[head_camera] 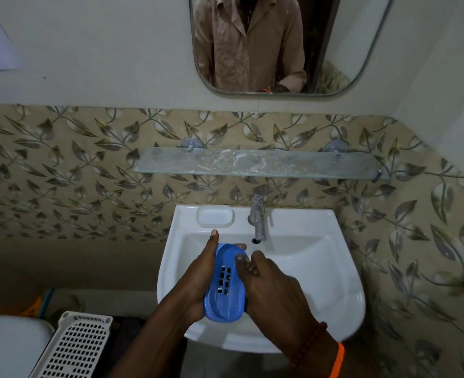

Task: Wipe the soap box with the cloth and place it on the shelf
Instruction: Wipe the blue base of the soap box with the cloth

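Blue soap box (225, 285) sits cradled in my left hand (198, 279), fingers curled round its far end, tilted over the sink (321, 268) so drips fall there. My right hand (269, 285) presses its thumb on the rim; I see no cloth. Ahead of both hands, the glass shelf (261, 162) waits.

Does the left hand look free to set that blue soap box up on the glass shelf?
Probably yes: the left hand already grips the soap box, and the glass shelf above the tap appears bare.
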